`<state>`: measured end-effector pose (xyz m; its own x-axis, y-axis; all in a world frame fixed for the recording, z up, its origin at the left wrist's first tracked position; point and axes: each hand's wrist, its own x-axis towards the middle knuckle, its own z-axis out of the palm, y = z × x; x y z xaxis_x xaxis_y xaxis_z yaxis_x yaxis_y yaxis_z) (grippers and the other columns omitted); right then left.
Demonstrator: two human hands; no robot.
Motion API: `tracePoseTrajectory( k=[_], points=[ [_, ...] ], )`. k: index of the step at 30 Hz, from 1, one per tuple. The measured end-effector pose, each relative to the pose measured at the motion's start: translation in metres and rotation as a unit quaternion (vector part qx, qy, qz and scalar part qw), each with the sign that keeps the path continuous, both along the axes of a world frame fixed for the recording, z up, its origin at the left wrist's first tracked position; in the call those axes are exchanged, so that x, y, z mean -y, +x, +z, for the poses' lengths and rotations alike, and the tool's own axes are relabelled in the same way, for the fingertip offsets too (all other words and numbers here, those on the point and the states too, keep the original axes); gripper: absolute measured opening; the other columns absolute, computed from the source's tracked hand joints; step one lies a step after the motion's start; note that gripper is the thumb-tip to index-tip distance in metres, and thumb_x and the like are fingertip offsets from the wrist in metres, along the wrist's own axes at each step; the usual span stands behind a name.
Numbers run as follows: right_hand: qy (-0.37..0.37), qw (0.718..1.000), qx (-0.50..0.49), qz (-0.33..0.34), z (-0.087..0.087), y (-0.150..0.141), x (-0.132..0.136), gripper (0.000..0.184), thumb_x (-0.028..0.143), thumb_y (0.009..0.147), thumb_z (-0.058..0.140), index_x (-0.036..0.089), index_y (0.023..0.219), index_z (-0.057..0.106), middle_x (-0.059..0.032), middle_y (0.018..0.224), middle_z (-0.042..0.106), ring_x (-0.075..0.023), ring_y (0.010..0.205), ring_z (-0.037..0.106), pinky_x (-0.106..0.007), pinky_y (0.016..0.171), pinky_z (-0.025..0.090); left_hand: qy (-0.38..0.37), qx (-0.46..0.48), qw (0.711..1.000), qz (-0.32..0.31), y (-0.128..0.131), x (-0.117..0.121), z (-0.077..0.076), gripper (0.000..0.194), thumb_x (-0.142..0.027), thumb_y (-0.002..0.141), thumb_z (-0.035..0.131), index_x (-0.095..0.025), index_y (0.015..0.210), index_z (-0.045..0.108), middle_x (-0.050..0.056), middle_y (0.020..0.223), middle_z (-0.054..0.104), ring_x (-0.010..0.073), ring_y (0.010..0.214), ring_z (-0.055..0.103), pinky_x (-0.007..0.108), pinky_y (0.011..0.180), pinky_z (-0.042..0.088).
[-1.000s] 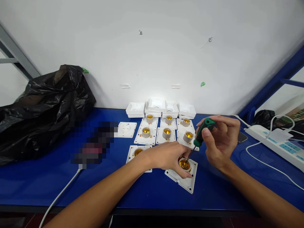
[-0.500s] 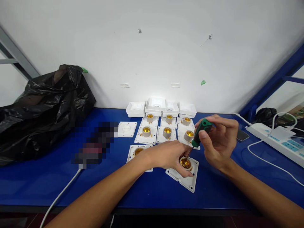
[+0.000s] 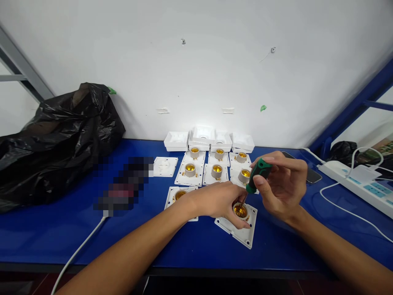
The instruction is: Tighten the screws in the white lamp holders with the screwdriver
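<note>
Two hands: left hand [image 3: 211, 200] is clamping fingers around the lamp socket [image 3: 240, 211] at the desk's [image 3: 211, 254] 4 o'clock; right hand [image 3: 284, 182] is pinching the green screwdriver [image 3: 259, 176], leaning toward 1 o'clock. Tilt is probably risking slippage; loose clamping, base plate [image 3: 245, 236] twisting.

On a blue table [image 3: 276, 250], white covers [image 3: 176, 141] line the back edge behind socket plates [image 3: 217, 172], with a black bag [image 3: 67, 143] left and a power strip [image 3: 359, 184] right.
</note>
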<state>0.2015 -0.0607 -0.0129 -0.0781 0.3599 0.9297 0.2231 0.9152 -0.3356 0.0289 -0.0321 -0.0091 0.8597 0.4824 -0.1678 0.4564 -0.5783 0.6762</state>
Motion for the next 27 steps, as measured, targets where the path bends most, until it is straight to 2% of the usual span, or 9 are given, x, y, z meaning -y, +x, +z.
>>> tracePoseTrajectory(
  k=[3,20,27],
  points=[
    [0.015,1.0,0.013,0.003,0.0013,-0.0004,0.0011,0.053,0.003,0.08,0.066,0.028,0.126,0.059,-0.0028,0.094,0.061,-0.018,0.081,0.062,-0.029,0.054,0.054,0.004,0.006,1.0,0.001,0.0,0.0,-0.0002,0.045,-0.049,0.07,0.081,-0.023,0.072,0.044,-0.008,0.06,0.046,0.0112,0.055,0.039,0.031,0.055,0.024],
    [-0.006,0.999,0.023,0.022,0.002,0.0019,0.0013,0.054,0.003,0.081,0.066,0.028,0.128,0.059,-0.0031,0.095,0.06,-0.0184,0.083,0.061,-0.029,0.055,0.055,0.011,0.006,1.0,0.0,-0.0001,0.0008,0.0009,0.047,-0.054,0.071,0.079,-0.023,0.072,0.044,-0.007,0.063,0.049,0.0116,0.057,0.042,0.03,0.055,0.027],
    [-0.042,0.994,0.093,0.042,-0.0009,0.0075,0.002,0.066,0.004,0.082,0.067,0.032,0.14,0.051,-0.0058,0.109,0.063,-0.0189,0.086,0.061,-0.033,0.059,0.058,-0.047,0.012,0.999,0.001,-0.0013,0.0005,0.0022,0.046,-0.051,0.07,0.08,-0.023,0.072,0.043,-0.006,0.065,0.046,0.0121,0.059,0.04,0.031,0.056,0.027]
  ],
)
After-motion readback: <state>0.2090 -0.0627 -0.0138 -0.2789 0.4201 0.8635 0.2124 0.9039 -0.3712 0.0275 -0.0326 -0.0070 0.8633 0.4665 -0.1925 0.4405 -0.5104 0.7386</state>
